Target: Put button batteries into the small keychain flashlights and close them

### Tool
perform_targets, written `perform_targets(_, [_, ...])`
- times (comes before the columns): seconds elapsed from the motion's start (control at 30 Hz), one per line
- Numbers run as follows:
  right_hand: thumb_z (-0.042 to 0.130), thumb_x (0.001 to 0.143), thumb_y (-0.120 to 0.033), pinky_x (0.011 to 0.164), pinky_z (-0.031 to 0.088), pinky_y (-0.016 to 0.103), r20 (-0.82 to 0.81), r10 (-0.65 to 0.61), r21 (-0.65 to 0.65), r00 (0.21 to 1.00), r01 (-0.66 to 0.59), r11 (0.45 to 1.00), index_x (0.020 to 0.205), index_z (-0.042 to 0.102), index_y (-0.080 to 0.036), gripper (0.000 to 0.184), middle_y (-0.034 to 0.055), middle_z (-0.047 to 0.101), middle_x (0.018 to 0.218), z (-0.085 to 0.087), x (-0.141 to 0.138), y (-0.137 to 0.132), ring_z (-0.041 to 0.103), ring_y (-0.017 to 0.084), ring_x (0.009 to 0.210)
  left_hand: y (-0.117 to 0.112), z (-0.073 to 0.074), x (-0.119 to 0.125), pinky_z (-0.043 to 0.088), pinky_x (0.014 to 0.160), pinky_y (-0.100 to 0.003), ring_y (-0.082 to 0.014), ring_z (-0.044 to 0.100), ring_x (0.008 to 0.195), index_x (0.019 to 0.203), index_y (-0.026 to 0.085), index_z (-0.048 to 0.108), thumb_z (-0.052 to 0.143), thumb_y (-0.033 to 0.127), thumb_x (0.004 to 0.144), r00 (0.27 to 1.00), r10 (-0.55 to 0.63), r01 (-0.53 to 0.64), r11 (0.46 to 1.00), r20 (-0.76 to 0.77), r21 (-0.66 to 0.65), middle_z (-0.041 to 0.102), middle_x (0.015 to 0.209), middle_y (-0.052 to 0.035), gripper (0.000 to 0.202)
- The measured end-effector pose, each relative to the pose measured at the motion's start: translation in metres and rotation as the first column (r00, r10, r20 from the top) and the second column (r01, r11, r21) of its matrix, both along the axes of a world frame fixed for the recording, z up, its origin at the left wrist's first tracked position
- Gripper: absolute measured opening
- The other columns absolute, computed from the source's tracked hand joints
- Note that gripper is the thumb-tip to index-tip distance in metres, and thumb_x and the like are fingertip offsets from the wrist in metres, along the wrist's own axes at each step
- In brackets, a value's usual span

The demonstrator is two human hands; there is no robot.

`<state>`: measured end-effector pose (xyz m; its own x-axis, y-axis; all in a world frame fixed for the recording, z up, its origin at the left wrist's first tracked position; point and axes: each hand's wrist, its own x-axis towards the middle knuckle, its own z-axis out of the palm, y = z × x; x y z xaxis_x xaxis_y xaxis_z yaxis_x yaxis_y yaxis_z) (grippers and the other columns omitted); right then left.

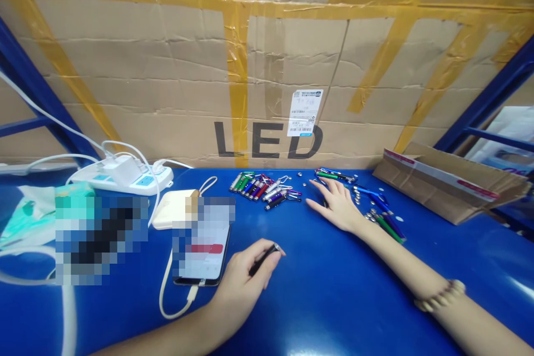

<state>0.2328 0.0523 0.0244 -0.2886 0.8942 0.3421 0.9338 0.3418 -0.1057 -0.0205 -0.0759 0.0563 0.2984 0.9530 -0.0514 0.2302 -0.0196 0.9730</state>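
In the head view, curling the left hand (242, 279) closed around a black tube (262, 261), pressing it between thumb and fingers, probably for a steady grip with one end left exposed. Holding it over the near tabletop (329, 289), just right of a phone (212, 262). Keeping that phone plugged into a cable (192, 293), apparently for charging. Stretching the right hand (339, 206) forward, palm down and fingers spread, at the loose tubes (390, 228), showing no clear grasp; not being able to tell about anything hidden beneath. Keeping small flashlights (262, 189) side by side left of that hand, probably for separating them from the loose tubes. Leaving an open cardboard box (434, 178) farther right, likely for freeing space between the hands.
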Motion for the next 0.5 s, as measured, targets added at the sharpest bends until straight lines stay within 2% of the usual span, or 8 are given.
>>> perform_targets(0.27, [0.038, 0.088, -0.057, 0.101, 0.03, 0.053, 0.029, 0.024, -0.001, 0.999, -0.024, 1.0, 0.125, 0.053, -0.029, 0.049, 0.0108, 0.044, 0.131, -0.0022, -0.0068, 0.0053, 0.035, 0.031, 0.126, -0.0005, 0.0002, 0.0002, 0.03, 0.05, -0.022, -0.0108, 0.037, 0.05, 0.091, 0.016, 0.062, 0.043, 0.038, 0.09, 1.0, 0.003, -0.002, 0.999, 0.019, -0.041, 0.037, 0.052, 0.007, 0.029])
perform_targets(0.37, [0.041, 0.088, -0.055, 0.1, 0.032, 0.051, 0.015, 0.014, 0.019, 1.0, -0.014, 1.0, 0.119, 0.057, -0.027, 0.045, 0.0108, 0.046, 0.129, -0.002, -0.0065, 0.0053, 0.037, 0.03, 0.124, -0.0009, -0.0005, -0.0005, 0.029, 0.049, -0.022, -0.0105, 0.036, 0.049, 0.09, 0.017, 0.062, 0.043, 0.038, 0.091, 1.0, 0.0, 0.001, 0.999, 0.025, -0.034, 0.037, 0.051, 0.0071, 0.028])
perform_targets(0.5, [0.045, 0.088, -0.049, 0.096, 0.036, 0.051, -0.004, 0.007, 0.039, 1.0, -0.007, 0.999, 0.12, 0.057, -0.025, 0.042, 0.0116, 0.049, 0.127, -0.0041, -0.0042, 0.0074, 0.041, 0.031, 0.12, -0.0014, -0.0015, -0.0008, 0.03, 0.05, -0.022, -0.0104, 0.037, 0.049, 0.09, 0.017, 0.062, 0.043, 0.038, 0.091, 1.0, -0.003, 0.004, 1.0, 0.017, -0.018, 0.038, 0.051, 0.007, 0.029])
